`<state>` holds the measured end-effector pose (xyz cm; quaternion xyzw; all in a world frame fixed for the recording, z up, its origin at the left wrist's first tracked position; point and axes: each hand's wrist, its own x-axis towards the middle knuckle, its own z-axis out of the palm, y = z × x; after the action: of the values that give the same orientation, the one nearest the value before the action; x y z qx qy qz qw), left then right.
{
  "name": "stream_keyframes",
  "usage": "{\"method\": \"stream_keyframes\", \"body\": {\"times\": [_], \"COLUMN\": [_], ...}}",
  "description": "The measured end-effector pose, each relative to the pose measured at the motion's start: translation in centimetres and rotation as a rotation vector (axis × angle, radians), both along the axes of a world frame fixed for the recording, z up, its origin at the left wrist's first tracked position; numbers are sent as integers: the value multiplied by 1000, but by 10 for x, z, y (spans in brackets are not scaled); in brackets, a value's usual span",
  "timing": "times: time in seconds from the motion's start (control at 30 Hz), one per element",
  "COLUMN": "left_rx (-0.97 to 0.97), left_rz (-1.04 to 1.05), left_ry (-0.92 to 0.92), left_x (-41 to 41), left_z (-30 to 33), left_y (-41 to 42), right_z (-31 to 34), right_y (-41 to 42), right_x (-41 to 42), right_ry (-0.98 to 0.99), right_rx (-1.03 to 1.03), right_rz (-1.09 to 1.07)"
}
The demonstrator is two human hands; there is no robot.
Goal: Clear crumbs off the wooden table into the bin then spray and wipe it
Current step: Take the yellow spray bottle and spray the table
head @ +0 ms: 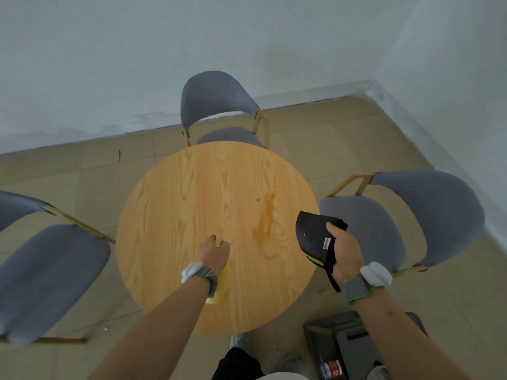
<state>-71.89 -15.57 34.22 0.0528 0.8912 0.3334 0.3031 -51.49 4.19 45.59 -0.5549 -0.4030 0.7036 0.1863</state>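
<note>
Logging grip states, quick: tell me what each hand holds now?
Left hand: closed on a yellow spray bottle.
Right hand: closed on a black cloth.

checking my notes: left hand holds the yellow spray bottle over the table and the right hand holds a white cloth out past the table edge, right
Not quite. The head view shows the cloth in the right hand is black with a yellow-green strip, not white. The rest holds: the left hand grips the yellow spray bottle over the table.

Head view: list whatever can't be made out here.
- Yellow bottle: mostly behind the left hand and wrist; label and nozzle hidden.
- Bin: cut by the right forearm and bottom edge; contents blurred.
- Crumbs on the wooden table: too small to see.
- Black cloth in the right hand: tag unreadable.
</note>
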Motion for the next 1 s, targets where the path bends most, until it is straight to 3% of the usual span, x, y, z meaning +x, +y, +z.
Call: {"method": "stream_keyframes", "body": {"times": [0.7, 1.0], "left_rx": [-134, -220], "left_rz": [41, 110], "left_ry": [-180, -142], "left_x": [13, -13], "left_z": [-25, -24], "left_y": [-66, -101], "right_z": [-9, -5], "right_y": [-28, -42], "right_x": [-32, -52], "right_ry": [-62, -62], "right_rx": [6, 26], "right_rz": [55, 103]}}
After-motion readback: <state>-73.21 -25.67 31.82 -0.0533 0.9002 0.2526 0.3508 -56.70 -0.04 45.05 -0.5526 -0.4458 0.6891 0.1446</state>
